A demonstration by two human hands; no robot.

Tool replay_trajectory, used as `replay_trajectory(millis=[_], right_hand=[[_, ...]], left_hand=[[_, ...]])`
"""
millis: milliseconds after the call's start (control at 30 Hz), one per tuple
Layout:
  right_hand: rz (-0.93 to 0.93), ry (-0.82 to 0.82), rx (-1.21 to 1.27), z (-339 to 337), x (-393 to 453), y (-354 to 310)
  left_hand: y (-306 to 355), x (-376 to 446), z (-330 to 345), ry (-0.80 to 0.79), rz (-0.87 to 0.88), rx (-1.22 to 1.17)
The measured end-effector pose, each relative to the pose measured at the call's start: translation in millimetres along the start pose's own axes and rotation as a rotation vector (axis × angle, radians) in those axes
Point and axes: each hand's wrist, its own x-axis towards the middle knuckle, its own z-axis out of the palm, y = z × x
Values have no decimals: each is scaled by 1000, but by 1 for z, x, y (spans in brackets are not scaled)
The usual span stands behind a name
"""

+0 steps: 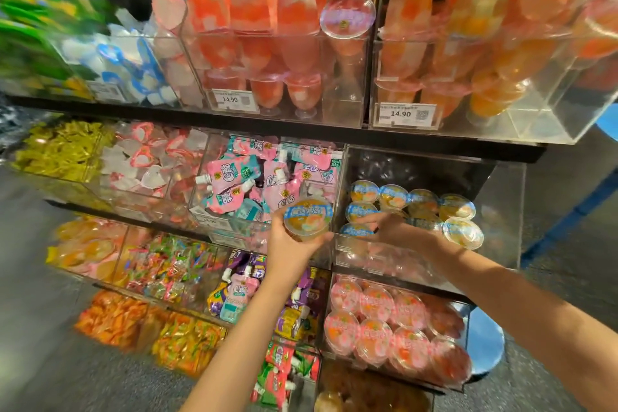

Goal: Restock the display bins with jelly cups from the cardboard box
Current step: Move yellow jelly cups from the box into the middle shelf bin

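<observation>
My left hand [291,244] grips a round jelly cup [307,217] with a blue-rimmed lid and yellow jelly, holding it just left of a clear display bin [501,211]. Several matching blue-lidded cups [431,207] lie in that bin, lids facing me. My right hand [391,227] reaches into the bin over its front wall, fingers spread on a cup [354,230] at the front left. Whether those fingers curl around the cup cannot be told. No cardboard box is in view.
A bin of pink spout pouches [254,184] sits left of the held cup. Below is a bin of pink-lidded jelly cups [391,324]. Tall goblet-shaped jellies [274,30] fill the top shelf bins. A blue stool [485,344] stands at the lower right.
</observation>
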Motion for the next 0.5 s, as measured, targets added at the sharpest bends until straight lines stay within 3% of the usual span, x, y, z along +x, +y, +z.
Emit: replay_trajectory(millis=[133,167,233,300,333,400,433,500], right_hand=[[-15,-110,29,-5,-5,-1],[3,-69,-11,-7,-4,-3],[9,173,68,-13,-8,-7],[-38,467,381,-34,-26,-21],[10,439,593,-50,-41,-30],[155,84,933,-77,-70,-42],[171,-69,976,-85,-82,-44],[147,-162,970,-96,-99,-47]], left_hand=[[1,-3,7,-47,-16,3],[3,-3,10,-72,-21,-7],[6,-2,15,-112,-14,-18],[9,0,23,-143,22,-5],[10,1,27,-154,45,28],[8,4,40,-184,57,47],[10,4,46,-204,37,13],[12,3,60,-264,34,-19]])
